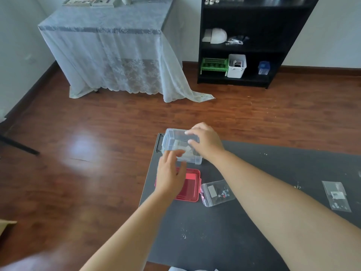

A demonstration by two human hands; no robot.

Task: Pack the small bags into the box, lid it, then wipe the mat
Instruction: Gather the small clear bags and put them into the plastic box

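Note:
A clear plastic box point(172, 141) with a black side latch stands at the far left corner of the dark mat point(254, 192). Small bags lie inside it. My right hand point(205, 139) grips the box's right rim from above. My left hand point(171, 173) hovers at the box's near edge, fingers spread, blurred; whether it touches the box I cannot tell. Under that hand lies the red lid point(190, 187), flat on the mat. One small clear bag point(216, 192) rests beside the lid, and another small bag point(336, 196) lies at the mat's right.
The mat lies on a wooden floor and carries scattered tiny specks point(183, 234). A lace-covered table point(109, 45) and a black shelf unit point(244, 42) stand at the back. A cardboard corner point(5, 225) shows at the left edge.

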